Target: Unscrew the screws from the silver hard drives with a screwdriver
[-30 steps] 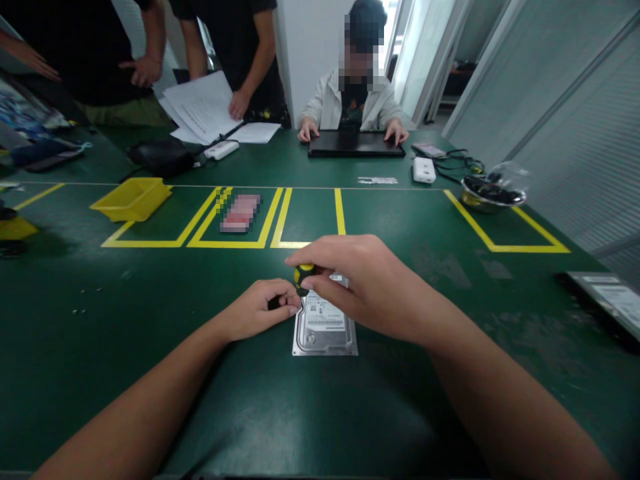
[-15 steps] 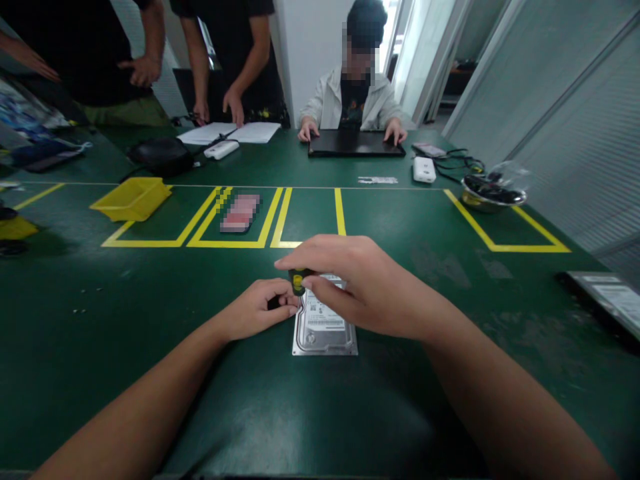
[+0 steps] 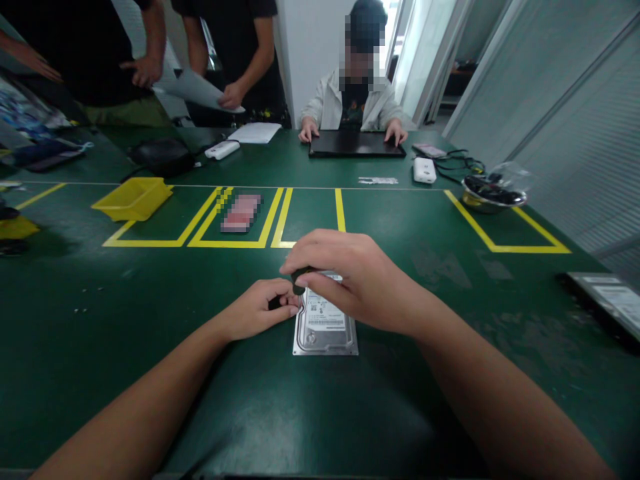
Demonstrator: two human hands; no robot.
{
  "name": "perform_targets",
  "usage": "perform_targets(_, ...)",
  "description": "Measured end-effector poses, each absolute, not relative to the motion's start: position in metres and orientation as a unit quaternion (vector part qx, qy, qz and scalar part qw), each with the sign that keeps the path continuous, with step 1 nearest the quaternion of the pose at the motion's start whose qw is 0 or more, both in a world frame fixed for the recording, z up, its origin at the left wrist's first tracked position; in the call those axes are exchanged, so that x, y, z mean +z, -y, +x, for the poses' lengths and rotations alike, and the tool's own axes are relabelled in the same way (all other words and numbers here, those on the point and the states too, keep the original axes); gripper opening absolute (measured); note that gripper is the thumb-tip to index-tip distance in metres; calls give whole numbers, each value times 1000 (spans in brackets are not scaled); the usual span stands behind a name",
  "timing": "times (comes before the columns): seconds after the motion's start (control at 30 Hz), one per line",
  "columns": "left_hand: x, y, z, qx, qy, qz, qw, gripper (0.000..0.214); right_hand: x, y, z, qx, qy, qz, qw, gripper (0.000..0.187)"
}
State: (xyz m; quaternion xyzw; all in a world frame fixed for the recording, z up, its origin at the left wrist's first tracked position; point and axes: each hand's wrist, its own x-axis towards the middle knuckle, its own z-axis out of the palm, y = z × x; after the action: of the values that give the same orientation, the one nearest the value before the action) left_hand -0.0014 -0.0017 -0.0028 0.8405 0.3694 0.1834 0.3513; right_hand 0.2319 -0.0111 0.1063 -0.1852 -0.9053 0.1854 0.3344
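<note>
A silver hard drive (image 3: pixel 323 340) with a white label lies flat on the green table in front of me. My right hand (image 3: pixel 345 277) is closed around the dark handle of a screwdriver (image 3: pixel 299 288), held upright over the drive's left edge. Its tip is hidden behind my fingers. Curled against that same left edge, thumb and fingers of my left hand (image 3: pixel 265 308) pinch close beside the screwdriver's lower end. Several tiny screws (image 3: pixel 85 300) are scattered on the table to the left.
A yellow bin (image 3: pixel 133 200) and a phone (image 3: pixel 241 213) lie beyond my hands, near yellow tape outlines. At right are a metal bowl (image 3: pixel 493 203) of dark parts and another drive (image 3: pixel 607 303). Across the table, a seated person (image 3: pixel 327 107) touches a black panel (image 3: pixel 357 143).
My right hand has turned slightly around the screwdriver handle, covering more of it. My left hand and the drive stay put. A standing person across the table has lifted a sheet of paper.
</note>
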Motion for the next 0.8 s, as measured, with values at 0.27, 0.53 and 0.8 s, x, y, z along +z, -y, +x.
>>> perform_targets(0.27,-4,2,-2,174,-376,838,355,18,107,12,234,187,909,-197,316,29)
perform_targets(0.53,-1,2,-1,172,-370,835,368,19,106,8,236,183,911,-192,317,30)
perform_targets(0.8,-1,3,0,174,-370,847,339,19,108,10,235,178,907,-208,320,22)
